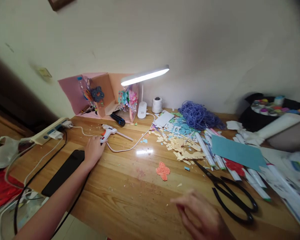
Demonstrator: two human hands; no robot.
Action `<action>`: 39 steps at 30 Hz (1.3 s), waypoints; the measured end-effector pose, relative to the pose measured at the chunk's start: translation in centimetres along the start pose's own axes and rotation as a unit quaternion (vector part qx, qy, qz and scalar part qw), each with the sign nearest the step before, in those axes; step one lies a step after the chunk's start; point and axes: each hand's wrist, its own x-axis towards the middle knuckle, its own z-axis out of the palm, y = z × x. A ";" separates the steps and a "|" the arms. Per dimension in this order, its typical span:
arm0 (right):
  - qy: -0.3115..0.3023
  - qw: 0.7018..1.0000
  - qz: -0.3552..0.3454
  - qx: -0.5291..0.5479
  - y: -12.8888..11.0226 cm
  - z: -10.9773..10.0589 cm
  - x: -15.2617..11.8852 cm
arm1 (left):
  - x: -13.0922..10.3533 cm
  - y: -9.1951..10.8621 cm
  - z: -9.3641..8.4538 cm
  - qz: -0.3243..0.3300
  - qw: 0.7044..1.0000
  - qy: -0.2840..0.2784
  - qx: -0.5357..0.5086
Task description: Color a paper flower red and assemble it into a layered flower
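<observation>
My left hand [94, 149] is closed around the handle of a white glue gun [109, 131], which lies on the wooden table with a glue stick poking out. Low in the head view, my right hand [201, 215] hovers over the table, slightly blurred, thumb and forefinger drawn together. Whatever may be between those fingertips is too small to make out. An orange-red flower-shaped cutout [163, 171] lies flat on the wood, a little beyond and left of my right hand. Black-handled scissors [230, 193] rest to the right of that hand.
A lit desk lamp [142, 110] stands by a pink cardboard box [73, 95]. Paper scraps [187, 148], purple yarn [200, 115], white markers [205, 150] and a teal sheet [237, 151] cover the right side. At left are a power strip [47, 131], cables and a black phone-like slab [65, 173].
</observation>
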 end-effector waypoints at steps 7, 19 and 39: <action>0.094 0.965 0.207 -0.132 6.1 -2.8 1.9 | -2.0 7.1 -2.6 0.050 0.992 0.081 -0.081; 0.031 0.960 0.227 -0.163 7.6 -1.7 2.6 | -4.2 15.5 0.1 0.208 0.904 -0.138 -0.347; -0.031 0.979 0.187 -0.071 5.7 -0.8 5.1 | -5.9 15.8 1.6 0.248 0.867 -0.197 -0.385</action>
